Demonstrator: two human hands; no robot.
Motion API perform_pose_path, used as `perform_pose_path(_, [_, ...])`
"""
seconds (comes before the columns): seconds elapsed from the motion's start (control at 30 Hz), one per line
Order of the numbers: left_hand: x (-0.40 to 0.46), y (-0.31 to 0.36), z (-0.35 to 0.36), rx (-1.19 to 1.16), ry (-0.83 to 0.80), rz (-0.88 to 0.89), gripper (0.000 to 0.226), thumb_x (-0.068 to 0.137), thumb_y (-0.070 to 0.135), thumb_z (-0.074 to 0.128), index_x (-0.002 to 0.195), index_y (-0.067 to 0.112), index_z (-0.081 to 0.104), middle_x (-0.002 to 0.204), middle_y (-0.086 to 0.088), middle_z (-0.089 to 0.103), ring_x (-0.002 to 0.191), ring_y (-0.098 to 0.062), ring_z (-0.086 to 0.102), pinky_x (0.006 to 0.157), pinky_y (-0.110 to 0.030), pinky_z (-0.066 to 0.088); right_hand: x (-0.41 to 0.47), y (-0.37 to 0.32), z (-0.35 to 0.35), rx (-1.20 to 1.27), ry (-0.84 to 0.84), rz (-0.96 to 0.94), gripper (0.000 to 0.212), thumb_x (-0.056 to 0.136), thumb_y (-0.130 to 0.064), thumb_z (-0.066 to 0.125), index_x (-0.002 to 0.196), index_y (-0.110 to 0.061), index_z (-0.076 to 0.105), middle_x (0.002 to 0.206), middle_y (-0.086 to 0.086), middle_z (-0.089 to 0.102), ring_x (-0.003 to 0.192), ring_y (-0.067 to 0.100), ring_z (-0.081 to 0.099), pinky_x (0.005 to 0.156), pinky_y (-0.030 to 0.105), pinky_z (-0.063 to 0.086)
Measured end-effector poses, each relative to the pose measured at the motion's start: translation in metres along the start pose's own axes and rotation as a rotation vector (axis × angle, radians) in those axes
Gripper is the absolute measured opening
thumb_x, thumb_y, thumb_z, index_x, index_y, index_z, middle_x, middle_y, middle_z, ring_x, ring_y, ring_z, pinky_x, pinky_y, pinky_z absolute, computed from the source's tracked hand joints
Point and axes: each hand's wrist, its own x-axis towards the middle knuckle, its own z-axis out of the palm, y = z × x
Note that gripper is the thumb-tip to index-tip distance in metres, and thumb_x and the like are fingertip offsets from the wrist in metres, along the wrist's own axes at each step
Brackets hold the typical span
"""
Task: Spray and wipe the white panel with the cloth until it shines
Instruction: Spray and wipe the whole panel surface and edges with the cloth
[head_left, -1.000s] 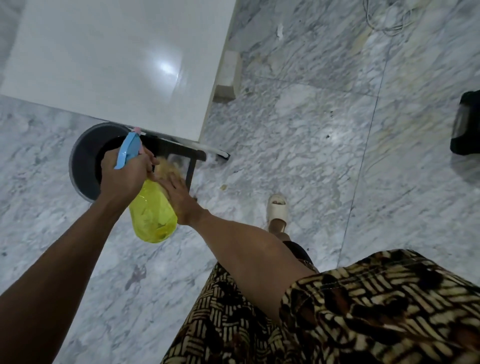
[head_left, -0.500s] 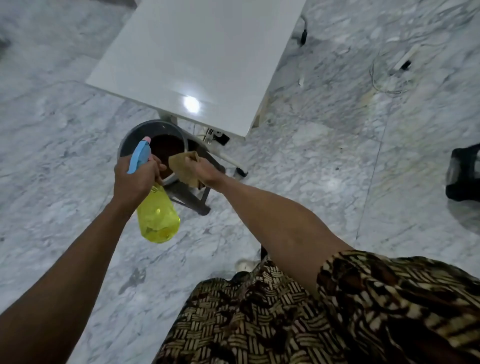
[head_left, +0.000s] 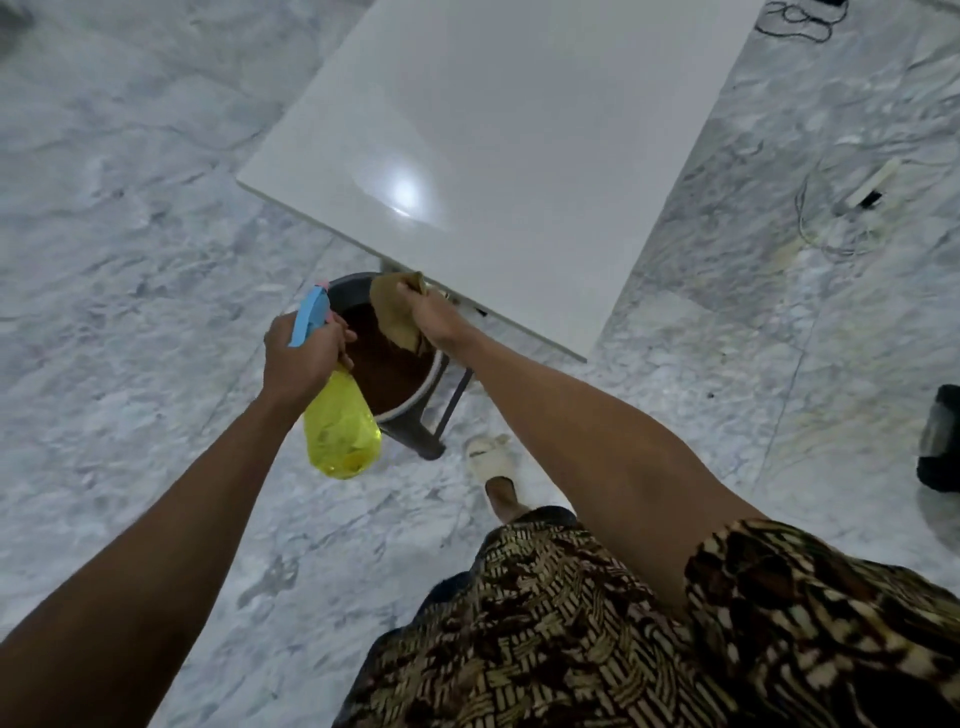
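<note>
I record my left hand (head_left: 301, 358) wrapped around the neck of the spray bottle (head_left: 340, 431), fingers curled under its blue trigger head (head_left: 310, 314). The bottle's yellow body hangs down and tilts toward me, clear of the floor. My right hand (head_left: 434, 319) pinches the cloth (head_left: 392, 312), a tan rag gripped at its upper edge, with the rest draping below the fingers. The two hands are near each other but apart.

Both hands are held over a dark round stool (head_left: 395, 374), whose brown seat shows between them and whose grey legs reach the floor beneath. The cloth hangs above the far part of that seat; I cannot tell whether it touches it.

The white panel (head_left: 498, 130) lies just beyond the hands, a large glossy slab set at an angle. Its near edge runs directly behind my right hand and over the far rim of the stool. A bright light reflection sits close to the panel's near-left corner. Neither the cloth nor the bottle touches the panel.

Underfoot is grey marble floor (head_left: 130, 234). One foot in a pale sandal (head_left: 488, 460) stands just right of the stool. Cables (head_left: 831, 208) lie on the floor past the panel's right edge, and a dark object (head_left: 940, 441) sits at the right border of view.
</note>
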Motion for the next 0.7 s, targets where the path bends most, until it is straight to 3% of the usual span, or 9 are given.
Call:
perform_pose_path(0.07, [0.028,0.006,-0.016,-0.023,0.04,-0.019,0.024,0.085,-0.008,0.053,0.071,0.009,0.063,0.082,-0.011,0.072,0.05,-0.008,0.065,0.066,-0.038,0.057,0.023,-0.022,0.009,-0.002,-0.007,0.001,0.038,0.106,-0.024,0.039,0.134,0.0,0.051,0.126,0.013,0.06,0.107,0.023,0.058,0.076,0.017,0.048])
perform_pose_path(0.13, [0.055,0.012,-0.034,-0.005,0.067,-0.003,0.023,0.088,-0.007,0.052,0.073,0.007,0.063,0.077,-0.007,0.07,0.049,-0.006,0.065,0.061,-0.031,0.057,0.046,-0.04,0.026,0.019,-0.005,0.008,0.038,0.107,-0.02,0.037,0.135,0.003,0.048,0.122,0.018,0.061,0.102,0.026,0.061,0.068,0.013,0.049])
perform_pose_path(0.2, [0.079,0.012,-0.055,0.015,0.086,0.002,0.021,0.087,-0.006,0.053,0.073,0.007,0.063,0.079,-0.01,0.071,0.049,-0.007,0.065,0.06,-0.032,0.058,0.072,-0.052,0.052,0.038,0.024,0.046,0.039,0.107,-0.02,0.037,0.134,0.007,0.047,0.13,0.029,0.057,0.112,0.039,0.059,0.08,0.029,0.053])
perform_pose_path(0.27, [0.11,0.006,-0.081,-0.006,0.104,0.0,0.021,0.086,-0.003,0.055,0.072,0.01,0.062,0.086,-0.015,0.071,0.053,-0.01,0.066,0.066,-0.039,0.061,0.099,-0.063,0.082,0.097,0.035,0.1,0.04,0.106,-0.025,0.041,0.132,0.003,0.051,0.132,0.029,0.056,0.109,0.037,0.061,0.095,0.044,0.051])
perform_pose_path(0.4, [0.169,-0.013,-0.128,-0.061,0.127,0.026,0.015,0.095,-0.002,0.059,0.083,0.008,0.062,0.093,-0.007,0.07,0.055,-0.008,0.07,0.07,-0.041,0.064,0.159,-0.064,0.133,0.091,0.114,0.199,0.034,0.097,-0.037,0.057,0.116,-0.01,0.062,0.117,0.01,0.066,0.104,0.027,0.064,0.098,0.047,0.053])
perform_pose_path(0.47, [0.204,-0.022,-0.154,-0.061,0.106,0.061,0.013,0.098,0.004,0.059,0.09,0.012,0.065,0.096,0.002,0.07,0.058,-0.008,0.073,0.075,-0.043,0.064,0.184,-0.07,0.163,0.092,0.165,0.219,0.038,0.095,-0.04,0.058,0.118,-0.01,0.062,0.117,0.008,0.067,0.104,0.027,0.064,0.096,0.045,0.054])
perform_pose_path(0.6, [0.266,-0.032,-0.211,-0.043,0.04,0.209,0.012,0.097,0.007,0.064,0.107,0.012,0.068,0.108,0.005,0.071,0.076,-0.005,0.075,0.079,-0.031,0.06,0.239,-0.082,0.226,0.154,0.297,0.244,0.054,0.092,-0.046,0.056,0.131,-0.01,0.056,0.123,0.01,0.064,0.111,0.031,0.062,0.097,0.048,0.053])
perform_pose_path(0.7, [0.304,-0.037,-0.267,0.044,0.031,0.283,0.025,0.095,0.004,0.067,0.12,0.008,0.074,0.105,-0.001,0.07,0.079,0.006,0.064,0.076,-0.007,0.046,0.265,-0.107,0.286,0.24,0.398,0.29,0.051,0.097,-0.04,0.049,0.138,-0.009,0.049,0.128,0.011,0.06,0.112,0.031,0.059,0.098,0.048,0.052])
